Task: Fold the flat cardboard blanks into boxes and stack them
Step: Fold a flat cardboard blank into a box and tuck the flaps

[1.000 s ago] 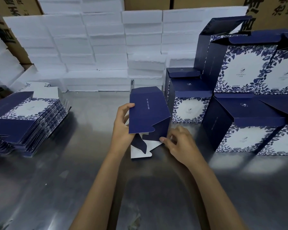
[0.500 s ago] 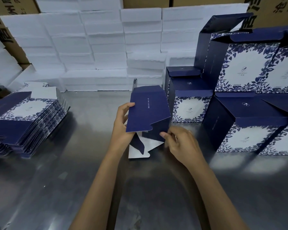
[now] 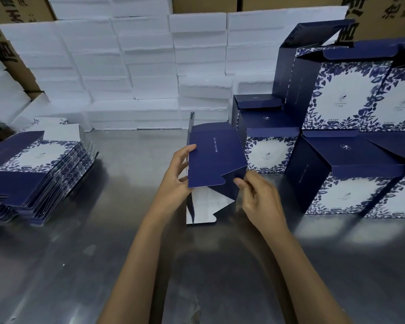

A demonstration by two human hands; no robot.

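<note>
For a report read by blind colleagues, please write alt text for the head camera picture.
A person's left hand and right hand hold a half-folded navy box over a steel table, the right pinching a bottom flap. A pile of flat blanks lies on the left, folded boxes are stacked on the right, and white foam blocks stand behind.

Navy box blank (image 3: pixel 216 155) half-folded upright, flat blanks (image 3: pixel 35 169) stacked left, folded boxes (image 3: pixel 351 127) stacked right

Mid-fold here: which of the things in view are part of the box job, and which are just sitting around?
Part of the job:
- half-folded box, gripped by left hand and right hand
- pile of flat blanks
- stack of finished boxes

Just lying about:
- white foam blocks
- brown cartons behind
- steel table
</note>
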